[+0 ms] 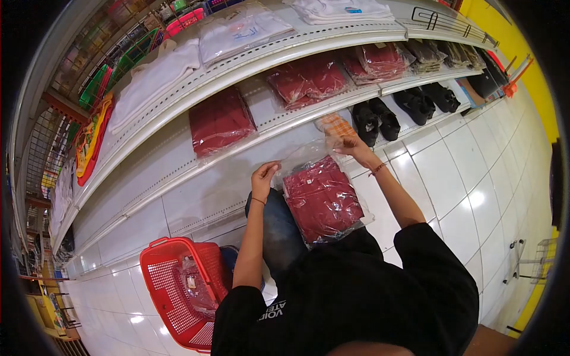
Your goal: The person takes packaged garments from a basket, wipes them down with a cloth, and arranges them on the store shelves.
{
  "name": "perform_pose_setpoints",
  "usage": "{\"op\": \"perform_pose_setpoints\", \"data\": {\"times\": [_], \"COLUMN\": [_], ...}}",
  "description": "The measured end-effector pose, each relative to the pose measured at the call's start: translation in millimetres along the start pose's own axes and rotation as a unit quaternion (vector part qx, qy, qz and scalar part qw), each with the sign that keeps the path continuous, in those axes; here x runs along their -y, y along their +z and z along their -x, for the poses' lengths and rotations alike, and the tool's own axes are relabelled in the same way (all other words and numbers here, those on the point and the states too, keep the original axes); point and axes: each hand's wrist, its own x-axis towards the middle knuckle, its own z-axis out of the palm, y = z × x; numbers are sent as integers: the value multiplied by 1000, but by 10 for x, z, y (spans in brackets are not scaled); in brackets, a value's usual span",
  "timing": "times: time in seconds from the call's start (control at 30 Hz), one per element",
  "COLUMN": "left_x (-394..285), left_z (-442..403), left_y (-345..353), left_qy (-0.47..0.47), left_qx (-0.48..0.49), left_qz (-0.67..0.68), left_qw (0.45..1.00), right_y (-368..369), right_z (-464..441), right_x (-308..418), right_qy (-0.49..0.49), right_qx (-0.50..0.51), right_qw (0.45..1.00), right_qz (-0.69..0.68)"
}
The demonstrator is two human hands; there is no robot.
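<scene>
A folded maroon garment in a clear plastic bag (323, 199) rests across my lap. My left hand (265, 178) pinches the upper left corner of the bag's loose plastic. At the upper right corner, my right hand (351, 149) grips the same plastic edge, so the top of the bag is stretched between both hands. To my left on the floor stands a red plastic basket (163, 285), and inside it lies another bagged maroon garment (196, 288). On the shelf ahead sits a bagged maroon garment (219, 121).
More bagged maroon garments (309, 80) lie further right on the middle shelf. Several black shoes (375, 121) and an orange checked cloth (336, 128) are on the bottom shelf. White folded clothes (240, 32) fill the upper shelf. White floor tiles (469, 160) extend to the right.
</scene>
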Motion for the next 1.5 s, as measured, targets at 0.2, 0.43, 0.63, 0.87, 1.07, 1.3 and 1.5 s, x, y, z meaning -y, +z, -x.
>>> {"op": "perform_pose_setpoints", "data": {"times": [0.2,0.43,0.63,0.87,1.07,1.3,1.5], "left_x": [-165,-448,-62,-309,-389,-257,-387], "left_z": [375,536,936,1175,1215,1367,1403], "left_y": [1,46,187,468,703,773,877], "left_qy": [41,161,162,145,68,120,96], "left_qx": [31,43,106,109,133,84,91], "left_qz": [-54,-268,-362,-455,-551,-566,-267], "left_qw": [997,949,912,872,821,812,954], "right_y": [15,-97,-187,84,171,196,757], "right_z": [347,391,750,1066,1062,1069,1000], "right_x": [183,90,-584,-682,-877,-477,273], "right_qy": [-44,-152,-118,211,266,280,120], "right_qx": [47,32,8,-57,-104,-27,10], "right_qw": [992,949,949,950,939,906,914], "right_qz": [109,276,292,-221,-190,-315,-388]}}
